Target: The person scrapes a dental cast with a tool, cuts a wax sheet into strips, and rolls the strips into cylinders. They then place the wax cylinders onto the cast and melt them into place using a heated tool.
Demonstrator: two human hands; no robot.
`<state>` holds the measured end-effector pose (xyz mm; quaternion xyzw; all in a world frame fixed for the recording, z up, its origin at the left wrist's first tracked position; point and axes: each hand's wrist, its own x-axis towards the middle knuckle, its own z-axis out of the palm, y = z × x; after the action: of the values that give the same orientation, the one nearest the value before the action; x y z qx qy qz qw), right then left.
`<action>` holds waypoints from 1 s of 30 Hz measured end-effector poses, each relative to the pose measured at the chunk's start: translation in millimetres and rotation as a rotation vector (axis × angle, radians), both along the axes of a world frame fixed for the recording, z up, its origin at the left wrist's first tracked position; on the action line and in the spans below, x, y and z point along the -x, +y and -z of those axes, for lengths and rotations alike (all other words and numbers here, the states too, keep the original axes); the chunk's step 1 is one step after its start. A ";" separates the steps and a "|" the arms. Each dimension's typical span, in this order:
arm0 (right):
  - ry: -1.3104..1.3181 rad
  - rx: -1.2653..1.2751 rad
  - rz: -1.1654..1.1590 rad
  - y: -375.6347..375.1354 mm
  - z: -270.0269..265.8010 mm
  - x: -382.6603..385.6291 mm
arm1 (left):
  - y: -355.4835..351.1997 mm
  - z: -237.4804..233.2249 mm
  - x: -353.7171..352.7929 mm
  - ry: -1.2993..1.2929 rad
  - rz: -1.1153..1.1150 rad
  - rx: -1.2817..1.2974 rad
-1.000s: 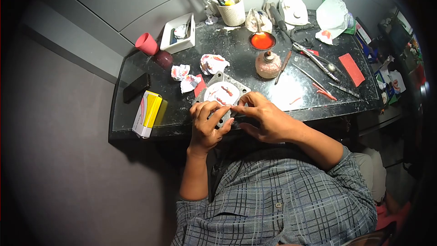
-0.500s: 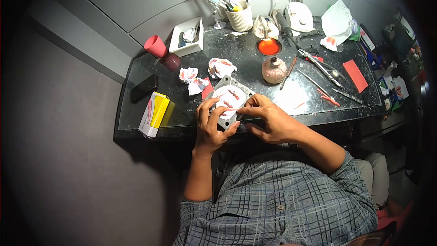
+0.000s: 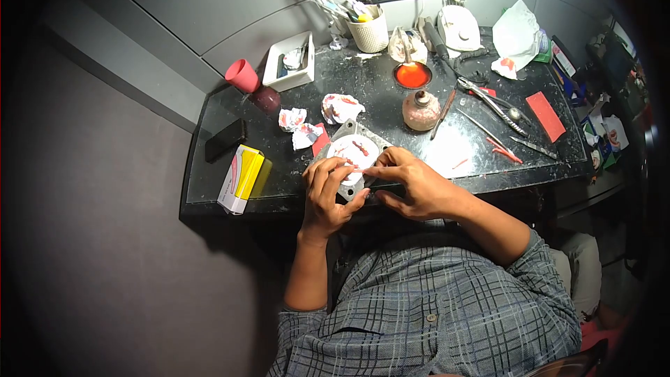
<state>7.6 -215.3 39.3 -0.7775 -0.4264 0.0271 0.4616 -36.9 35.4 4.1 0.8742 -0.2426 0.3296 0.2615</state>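
A grey metal dental flask (image 3: 350,126) with corner holes lies at the desk's near edge. White plaster (image 3: 373,148) fills it, with reddish wax patches on top. My left hand (image 3: 325,199) curls around the flask's near left side, fingertips over the plaster and thumb by the front corner. Between my fingertips, low over the plaster, lies a thin pink wax strip (image 3: 359,170). My right hand (image 3: 423,185) pinches the strip's right end with thumb and index finger. Whether my left fingertips grip or only touch the strip's other end is hard to see.
Crumpled stained paper (image 3: 342,107) and a pink wax sheet (image 3: 321,141) lie behind the flask. A spirit burner (image 3: 421,112), pliers (image 3: 492,103), a knife (image 3: 534,147) and red wax (image 3: 546,117) are to the right. A yellow-white box (image 3: 241,179) stands left.
The view has shifted slightly, so the desk items sit a little further right. My left fingers have moved slightly closer over the plaster. My right hand keeps its pinch on the strip.
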 end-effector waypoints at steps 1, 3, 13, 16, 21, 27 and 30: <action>0.001 -0.001 0.001 0.1 0.4 0.0 | 1.4 1.8 0.3 0.007 0.000 -0.011; -0.008 0.014 -0.009 0.7 1.4 -0.4 | 2.3 2.4 0.7 0.015 0.000 -0.022; -0.093 0.037 0.000 0.1 9.6 4.5 | -3.4 -4.0 0.8 -0.060 -0.018 -0.033; -0.125 0.020 -0.069 -7.5 9.3 5.8 | -1.8 -0.6 1.9 -0.031 -0.011 0.012; -0.083 0.069 -0.031 -64.2 -17.7 -6.5 | 1.2 2.0 2.0 -0.009 0.009 0.055; -0.190 0.466 0.705 -161.8 -13.6 -52.2 | 3.7 3.8 0.7 0.015 0.006 0.097; 0.024 0.407 0.758 -163.0 -8.6 -60.3 | 4.6 1.0 -3.6 0.105 -0.046 0.156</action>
<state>67.9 -378.3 47.9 -0.9540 -0.0913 -0.0518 0.2810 -33.3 40.0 3.1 0.8724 -0.1820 0.3073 0.3336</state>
